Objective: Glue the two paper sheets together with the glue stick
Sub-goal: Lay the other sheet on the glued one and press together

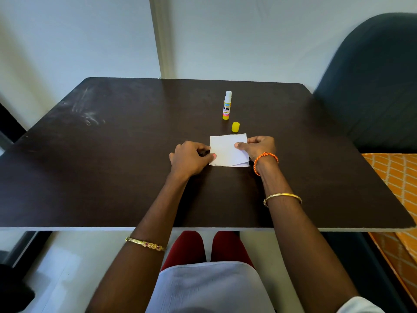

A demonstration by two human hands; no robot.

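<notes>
I see two white sheets (228, 151) stacked near the middle of the dark surface (112, 166), the lower one peeking out at the right near corner. My left hand (190, 158) pinches the stack's left edge, thumb on top. My right hand (259, 146) grips the right edge, thumb pressing the top sheet. The glue stick (227, 105) stands uncapped toward the far edge, its yellow cap (235, 127) between it and the sheets.

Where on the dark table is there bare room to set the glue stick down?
Bare: the dark wooden table left of the left hand, and the near strip around the forearms. Crowded: the uncapped yellow glue stick, small yellow cap, white paper sheets and right hand cluster right of centre.
</notes>
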